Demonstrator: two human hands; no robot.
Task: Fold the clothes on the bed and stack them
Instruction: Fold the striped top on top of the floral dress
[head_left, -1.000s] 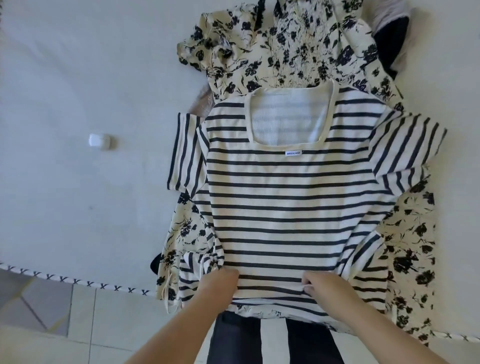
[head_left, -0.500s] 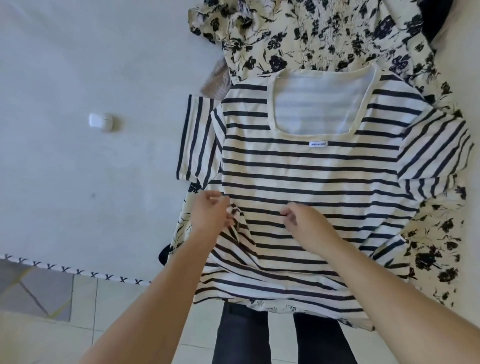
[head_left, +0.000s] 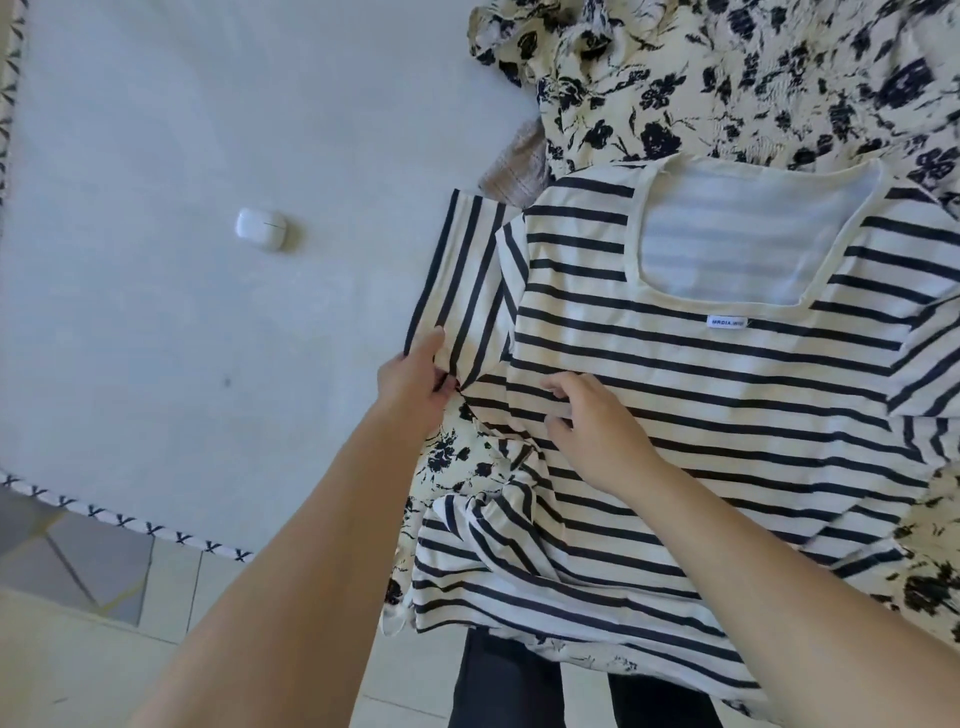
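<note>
**Striped top: left sleeve fold being set up**

The left hand (head_left: 415, 382) is pinching the near edge of the left sleeve (head_left: 460, 280). The right hand (head_left: 587, 434), fingers curled, is pressing the striped top (head_left: 701, 395), which is lying flat over the floral dress (head_left: 727, 83) on the bed (head_left: 156, 130). Advisable: fold along a straight line, keeping the body pinned. The soft, stretchy knit is bunching near the hem.

right sleeve of the cream, navy-striped square-neck t-shirt (head_left: 701, 395) cut off at frame's right edge. cream floral-print garment (head_left: 701, 78) mostly buried under it, blurred at top right. pinkish knit fabric (head_left: 514, 169) barely peeking out, unidentifiable. tiny label text illegible.
</note>
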